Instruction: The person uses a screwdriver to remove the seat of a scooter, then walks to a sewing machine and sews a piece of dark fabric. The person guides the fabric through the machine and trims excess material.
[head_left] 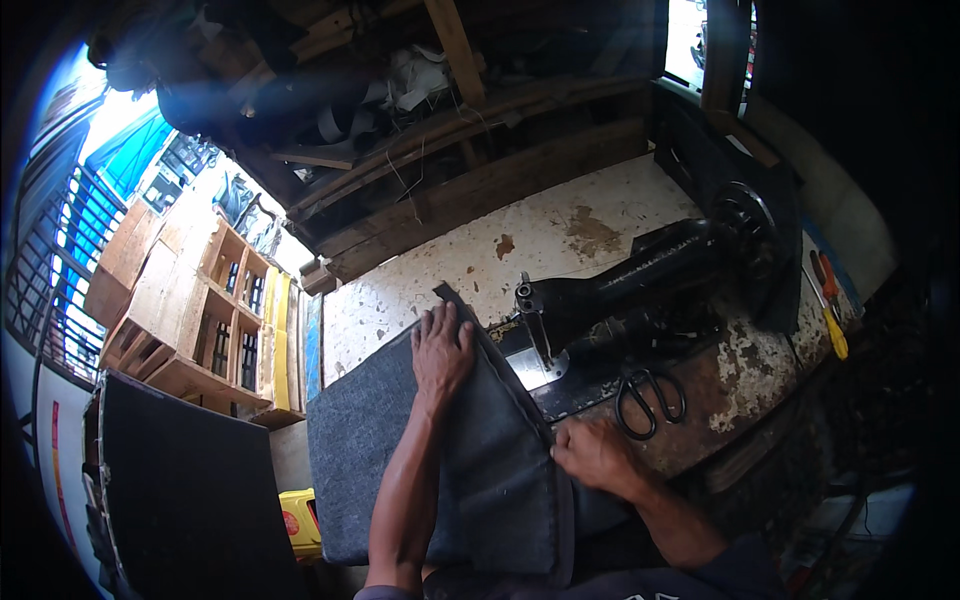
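Note:
A large piece of dark grey fabric drapes over the near left of the table, with a seamed edge strip running beside the sewing machine. My left hand lies flat on its far part, fingers stretched out. At the near end of the strip my right hand is closed, its thumb and fingers pinching the fabric's edge. Just beyond that edge stands a black sewing machine, its needle end over a shiny metal plate. Black-handled scissors lie right of the plate, close to my right hand.
The worn white table has peeling patches. Screwdrivers with yellow and red handles lie at its right end. A wooden shelf frame and a dark padded panel stand left. A wooden ledge runs along the back.

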